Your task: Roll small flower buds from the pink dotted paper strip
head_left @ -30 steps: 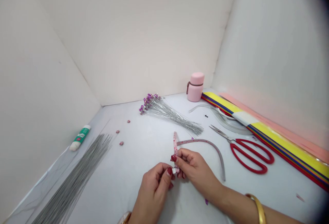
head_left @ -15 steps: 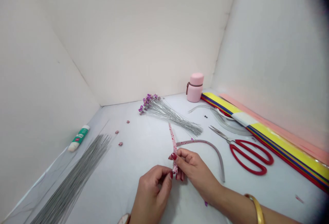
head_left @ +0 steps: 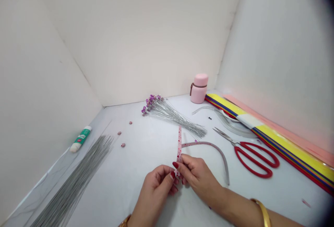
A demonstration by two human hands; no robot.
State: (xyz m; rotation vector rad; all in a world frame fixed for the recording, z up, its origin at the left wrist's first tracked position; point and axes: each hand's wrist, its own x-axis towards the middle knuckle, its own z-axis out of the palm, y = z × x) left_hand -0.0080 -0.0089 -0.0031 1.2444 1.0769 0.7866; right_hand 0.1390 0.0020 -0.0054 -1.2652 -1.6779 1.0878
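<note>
A narrow pink paper strip with small red hearts [head_left: 179, 142] stands up from between my hands, its upper end free. My right hand [head_left: 199, 173] pinches it near its lower part with thumb and fingers. From the other side my left hand [head_left: 159, 187] presses the folded end of the strip between thumb and forefinger. The fingers partly hide this small fold. Behind my right hand, a greyish, curved strip [head_left: 217, 148] arcs to the right over the table. Three small pink folded paper stars [head_left: 123, 145] lie left of my hands.
Red-handled scissors [head_left: 257, 155] lie open on the right, beside stacked coloured paper [head_left: 263, 128]. A pink flask [head_left: 199, 88] stands at the back, near purple-tipped wire stems [head_left: 173, 114]. Bare grey wires [head_left: 75, 178] and a glue stick [head_left: 81, 139] lie left.
The strip has swung more upright and its top has shifted right. My left hand has turned slightly, its thumb now higher on the folded end.
</note>
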